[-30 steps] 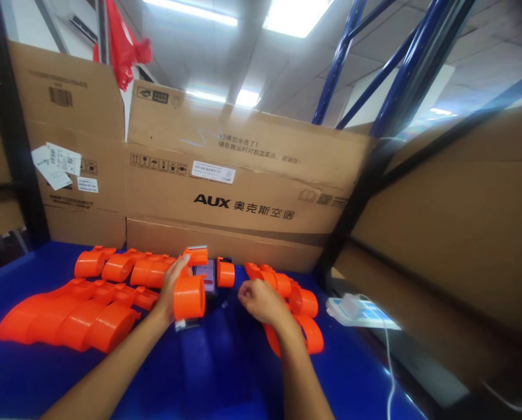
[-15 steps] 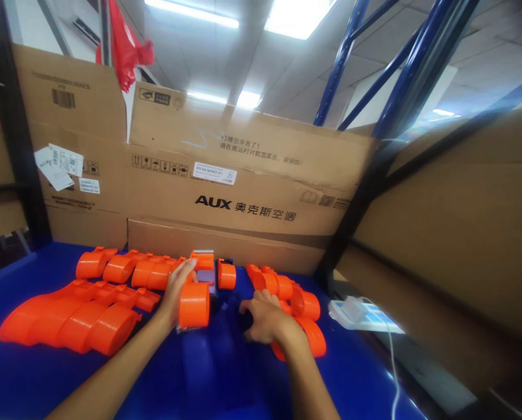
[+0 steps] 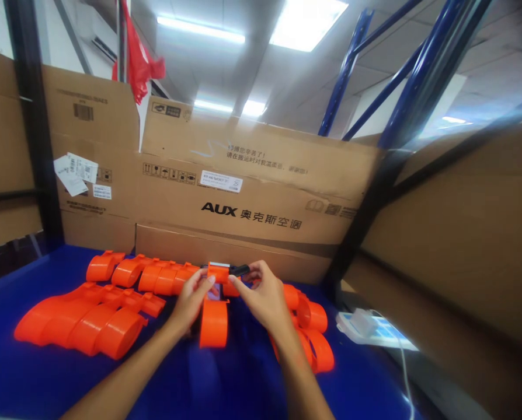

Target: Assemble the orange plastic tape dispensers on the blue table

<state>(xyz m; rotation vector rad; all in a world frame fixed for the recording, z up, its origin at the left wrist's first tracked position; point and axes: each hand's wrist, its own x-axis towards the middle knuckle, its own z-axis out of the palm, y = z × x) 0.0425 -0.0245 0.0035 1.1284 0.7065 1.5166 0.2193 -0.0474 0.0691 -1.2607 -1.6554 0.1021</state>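
Note:
In the middle of the head view, my left hand [image 3: 193, 300] pinches an orange plastic ring part [image 3: 213, 326] near its upper end. Its wide ring hangs below my fingers, and a pale strip [image 3: 219, 265] lies along the top edge. My right hand [image 3: 264, 297] is closed on a small dark piece [image 3: 239, 270], which sticks out toward the left and meets or nearly meets the part's upper right end. Whether the two are joined cannot be made out. Behind the part, a small greyish object [image 3: 216, 290] is mostly hidden.
Rows of orange ring parts [image 3: 83, 321] lie on the blue table [image 3: 164, 385] at left, with more orange rings [image 3: 316, 318] at right. A cardboard wall [image 3: 177, 204] closes off the back. A white power strip [image 3: 377, 329] with a cable sits at the right edge.
My right hand has risen from the table by the right-hand rings and come to the orange part with the dark piece. My left hand has shifted slightly right. The view has tilted a little.

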